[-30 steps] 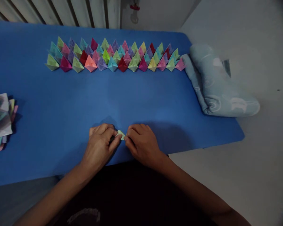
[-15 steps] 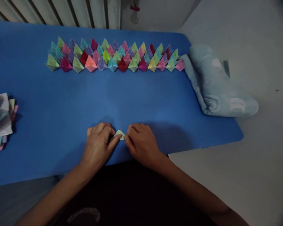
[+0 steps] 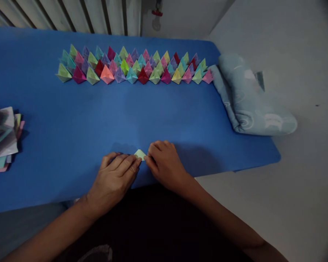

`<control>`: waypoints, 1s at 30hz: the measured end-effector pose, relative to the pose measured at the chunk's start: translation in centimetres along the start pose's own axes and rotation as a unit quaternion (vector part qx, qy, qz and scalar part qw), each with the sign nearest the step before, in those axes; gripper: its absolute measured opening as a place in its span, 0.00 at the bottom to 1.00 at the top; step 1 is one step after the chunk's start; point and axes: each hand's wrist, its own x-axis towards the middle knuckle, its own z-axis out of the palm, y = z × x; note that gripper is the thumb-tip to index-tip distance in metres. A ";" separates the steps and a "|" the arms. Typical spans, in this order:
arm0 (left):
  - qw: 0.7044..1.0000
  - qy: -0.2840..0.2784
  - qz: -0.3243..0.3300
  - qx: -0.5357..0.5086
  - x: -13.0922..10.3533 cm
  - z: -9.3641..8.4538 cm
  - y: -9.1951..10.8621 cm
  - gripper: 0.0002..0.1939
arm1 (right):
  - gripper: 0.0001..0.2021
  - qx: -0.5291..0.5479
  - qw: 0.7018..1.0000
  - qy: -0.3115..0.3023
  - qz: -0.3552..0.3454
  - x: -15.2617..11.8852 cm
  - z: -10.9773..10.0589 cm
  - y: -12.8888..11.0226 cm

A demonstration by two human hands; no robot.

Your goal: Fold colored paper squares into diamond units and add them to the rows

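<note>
A small folded piece of pale green paper [image 3: 139, 154] lies at the front edge of the blue table, between my two hands. My left hand [image 3: 114, 173] presses its fingertips on the paper's left side and lower edge, fingers held close together. At the paper's right corner, my right hand [image 3: 165, 162] pinches with thumb and curled fingers. The fingertips hide part of the paper's edges. Farther back, several folded paper boats [image 3: 131, 75] in green, pink, red, blue, purple and yellow stand in close rows.
A loose stack of coloured paper [image 3: 5, 145] sits at the left side of the blue table [image 3: 120, 112]. On the right, a folded grey-blue blanket [image 3: 257, 98] overhangs the table's edge by the wall. A white radiator [image 3: 71, 14] stands behind the table.
My left hand has shifted from a thumb pinch to fingers laid flatter along the paper's lower left. My right hand stays at the right corner. The view has moved slightly.
</note>
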 end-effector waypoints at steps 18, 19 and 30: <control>1.000 0.008 0.017 0.015 -0.4 0.2 -0.6 0.13 | 0.03 0.171 0.983 0.065 0.010 -0.9 -1.3 -0.3; 1.000 0.008 0.016 0.016 -0.4 0.2 -0.6 0.13 | 0.03 0.205 0.977 0.062 -0.007 -0.9 -1.5 -0.7; 1.000 0.010 0.014 0.013 -1.2 0.1 -1.0 0.14 | 0.04 0.193 0.979 -0.064 0.033 1.1 -0.3 -1.8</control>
